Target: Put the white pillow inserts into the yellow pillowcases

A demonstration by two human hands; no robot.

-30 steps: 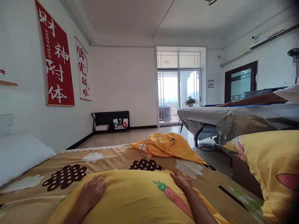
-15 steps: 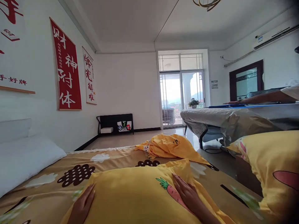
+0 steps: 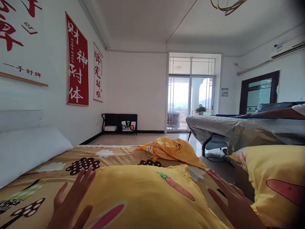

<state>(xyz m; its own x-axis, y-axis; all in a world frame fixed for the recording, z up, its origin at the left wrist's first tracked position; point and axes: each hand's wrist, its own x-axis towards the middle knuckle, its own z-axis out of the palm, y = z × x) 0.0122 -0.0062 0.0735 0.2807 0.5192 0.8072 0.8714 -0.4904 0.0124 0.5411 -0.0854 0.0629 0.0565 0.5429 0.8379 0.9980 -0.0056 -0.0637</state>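
A plump yellow pillow (image 3: 133, 194) printed with carrots lies on the bed in front of me. My left hand (image 3: 73, 197) is at its left side, fingers spread; whether it touches the cloth I cannot tell. Off the pillow's right side is my right hand (image 3: 231, 197), held with fingers apart and nothing in them. Just beyond the pillow rests a crumpled orange-yellow cloth (image 3: 171, 151). A second yellow pillow (image 3: 274, 162) with a carrot print stands at the right edge, near my right hand.
The patterned brown sheet (image 3: 114, 159) covers the bed, with a white pillow (image 3: 40, 149) at left. Beyond the bed's right side stands a plastic-covered table (image 3: 214, 125), a person's arm (image 3: 274, 113) resting over it. A low black bench (image 3: 119, 122) is by the far wall.
Both hands have lifted from the pillow's top and moved outward, the right one clear to the right. More of the pillow's carrot print shows. The view has shifted slightly left.
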